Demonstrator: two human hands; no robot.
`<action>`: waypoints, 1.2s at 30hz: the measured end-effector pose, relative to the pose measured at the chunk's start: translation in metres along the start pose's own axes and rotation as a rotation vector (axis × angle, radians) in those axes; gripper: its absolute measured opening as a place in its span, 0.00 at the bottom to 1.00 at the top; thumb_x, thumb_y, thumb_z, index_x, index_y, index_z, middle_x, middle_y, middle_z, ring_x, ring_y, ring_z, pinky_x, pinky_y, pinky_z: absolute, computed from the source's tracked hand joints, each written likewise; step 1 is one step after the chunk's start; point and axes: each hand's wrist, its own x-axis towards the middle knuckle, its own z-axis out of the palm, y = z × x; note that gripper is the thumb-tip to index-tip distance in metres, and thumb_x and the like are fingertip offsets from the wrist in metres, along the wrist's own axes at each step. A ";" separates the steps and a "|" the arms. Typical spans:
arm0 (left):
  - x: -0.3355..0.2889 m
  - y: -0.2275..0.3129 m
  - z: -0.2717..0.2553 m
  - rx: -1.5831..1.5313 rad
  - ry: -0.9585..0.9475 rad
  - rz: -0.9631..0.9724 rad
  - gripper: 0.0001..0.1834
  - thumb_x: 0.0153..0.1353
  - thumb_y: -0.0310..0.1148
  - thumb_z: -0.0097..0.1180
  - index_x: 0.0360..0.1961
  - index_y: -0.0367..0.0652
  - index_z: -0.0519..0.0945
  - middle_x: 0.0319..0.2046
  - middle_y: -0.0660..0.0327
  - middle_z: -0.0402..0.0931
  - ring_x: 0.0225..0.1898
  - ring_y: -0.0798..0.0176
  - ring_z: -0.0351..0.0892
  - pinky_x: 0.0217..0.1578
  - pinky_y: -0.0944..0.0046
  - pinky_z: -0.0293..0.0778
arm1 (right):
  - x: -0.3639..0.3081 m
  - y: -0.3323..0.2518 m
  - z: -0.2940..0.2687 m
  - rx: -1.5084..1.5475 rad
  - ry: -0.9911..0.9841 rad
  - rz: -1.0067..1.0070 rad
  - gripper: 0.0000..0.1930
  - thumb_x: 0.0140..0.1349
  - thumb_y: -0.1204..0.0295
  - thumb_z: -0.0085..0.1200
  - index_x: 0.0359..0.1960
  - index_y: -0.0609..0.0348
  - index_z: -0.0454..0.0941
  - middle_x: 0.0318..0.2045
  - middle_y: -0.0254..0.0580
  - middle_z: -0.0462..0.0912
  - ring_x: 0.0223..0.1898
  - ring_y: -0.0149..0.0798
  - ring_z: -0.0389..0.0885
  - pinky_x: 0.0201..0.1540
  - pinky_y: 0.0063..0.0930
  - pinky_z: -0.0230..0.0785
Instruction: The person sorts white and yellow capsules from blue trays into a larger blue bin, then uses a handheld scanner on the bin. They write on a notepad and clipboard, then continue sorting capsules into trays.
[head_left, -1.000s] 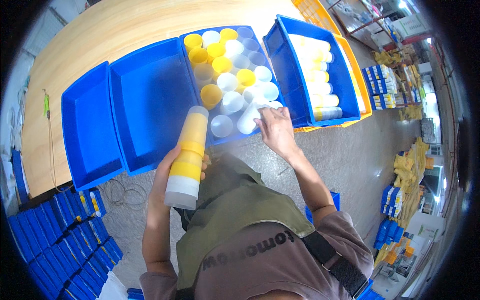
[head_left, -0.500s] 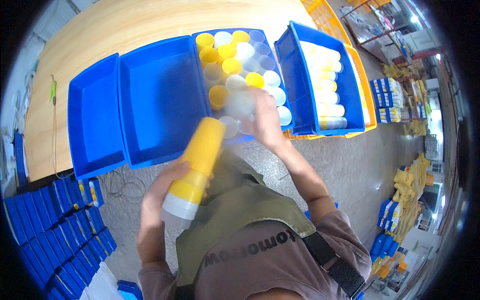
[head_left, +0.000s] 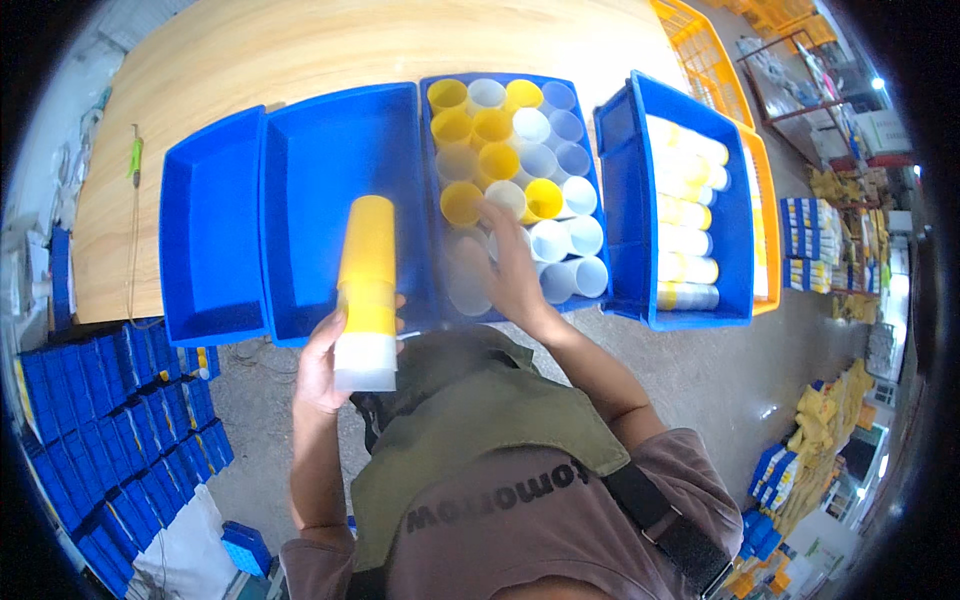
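Observation:
My left hand (head_left: 322, 362) is wrapped round a stack of nested plastic cups (head_left: 367, 290), yellow along most of its length, with white and translucent rims at the lower end. The stack is held nearly upright in front of the large blue tray. My right hand (head_left: 515, 270) reaches into a blue bin (head_left: 606, 215) packed with upright cups, yellow, white and translucent, mouths up. Its fingers are closed about a translucent cup (head_left: 466, 262) at the bin's near left, smeared by motion. Beside it stand a yellow cup (head_left: 461, 204) and a white cup (head_left: 550, 240).
Two blue trays, one narrow (head_left: 212, 230) and one wide (head_left: 325, 150), sit left on the wooden table (head_left: 300, 60). To the right, a blue crate (head_left: 622, 180) holds stacks of white and yellow cups. Blue bins (head_left: 120, 410) are piled on the floor at left; a green-handled tool (head_left: 136, 158) lies on the table.
My left hand has swung the cup stack from a slant to nearly upright and moved it left. My right hand has shifted down within the bin, and the whole view has shifted slightly.

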 end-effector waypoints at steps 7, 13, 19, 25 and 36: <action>0.038 0.028 0.017 -0.195 0.056 -0.062 0.31 0.66 0.47 0.47 0.59 0.32 0.67 0.49 0.41 0.75 0.38 0.48 0.82 0.41 0.53 0.81 | 0.106 0.011 0.084 0.917 -0.401 0.244 0.25 0.69 0.53 0.45 0.55 0.62 0.66 0.48 0.48 0.77 0.49 0.42 0.77 0.55 0.37 0.69; 0.061 0.080 -0.008 -0.332 0.050 -0.065 0.33 0.66 0.54 0.46 0.56 0.32 0.70 0.45 0.40 0.77 0.37 0.45 0.82 0.42 0.48 0.80 | 0.186 0.026 0.113 1.851 -0.236 0.635 0.36 0.68 0.43 0.36 0.63 0.64 0.56 0.60 0.52 0.67 0.61 0.46 0.66 0.66 0.49 0.57; 0.107 0.119 -0.057 -0.310 -0.021 -0.161 0.31 0.70 0.54 0.39 0.57 0.35 0.67 0.43 0.44 0.76 0.39 0.52 0.81 0.40 0.54 0.80 | 0.173 0.014 0.161 1.006 -0.309 0.402 0.33 0.68 0.41 0.35 0.56 0.59 0.68 0.51 0.51 0.75 0.53 0.48 0.73 0.60 0.42 0.63; 0.107 0.146 -0.082 -0.093 -0.061 -0.191 0.27 0.70 0.47 0.43 0.60 0.37 0.65 0.45 0.46 0.76 0.42 0.54 0.80 0.44 0.57 0.78 | 0.206 0.002 0.170 1.642 -0.154 0.803 0.31 0.67 0.41 0.38 0.54 0.58 0.68 0.49 0.53 0.77 0.54 0.49 0.75 0.61 0.48 0.64; 0.103 0.156 -0.114 1.013 0.657 0.576 0.16 0.54 0.19 0.59 0.45 0.33 0.81 0.36 0.56 0.82 0.36 0.66 0.80 0.39 0.67 0.75 | 0.195 -0.034 0.219 1.239 -0.007 0.733 0.21 0.70 0.55 0.45 0.51 0.62 0.68 0.43 0.45 0.78 0.44 0.41 0.78 0.50 0.36 0.70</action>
